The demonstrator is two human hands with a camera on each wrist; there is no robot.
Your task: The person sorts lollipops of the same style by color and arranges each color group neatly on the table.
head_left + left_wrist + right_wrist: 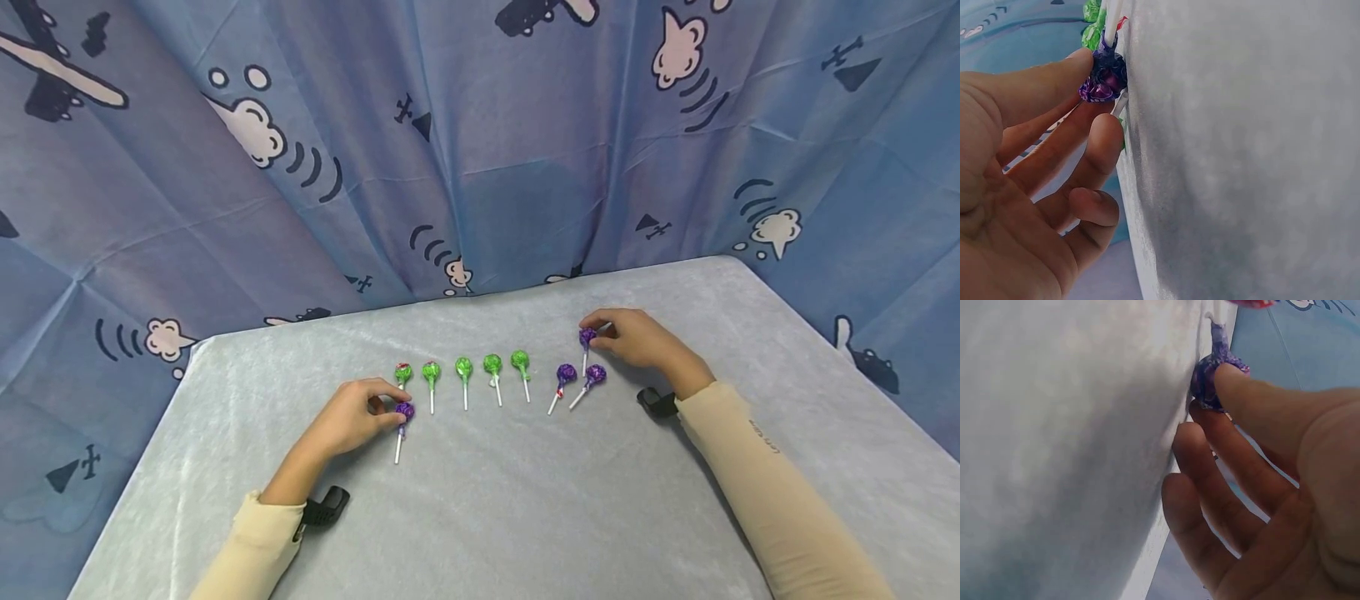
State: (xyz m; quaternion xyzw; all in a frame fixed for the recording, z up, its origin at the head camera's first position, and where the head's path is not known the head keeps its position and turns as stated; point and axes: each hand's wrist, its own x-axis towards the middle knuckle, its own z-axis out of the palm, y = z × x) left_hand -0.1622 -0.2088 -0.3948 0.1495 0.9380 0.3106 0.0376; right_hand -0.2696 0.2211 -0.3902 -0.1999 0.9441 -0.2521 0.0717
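My left hand (356,418) pinches the wrapped head of a purple lollipop (404,410) between thumb and fingers, its white stick pointing toward me. In the left wrist view this purple lollipop (1105,78) shows at the thumb tip. Farther right, my right hand (633,337) pinches another purple lollipop (587,336) by its head; the right wrist view shows the thumb over that purple wrapper (1207,381). Just in front of the right hand lie two more purple lollipops, one (566,373) left of the other (596,374), sticks slanting toward me.
Several green lollipops, among them a middle one (464,367), lie in a row between the hands. The leftmost green lollipop (403,372) is just beyond the left hand's purple one. A pale cloth covers the table (525,500); a blue patterned curtain (517,192) hangs behind it.
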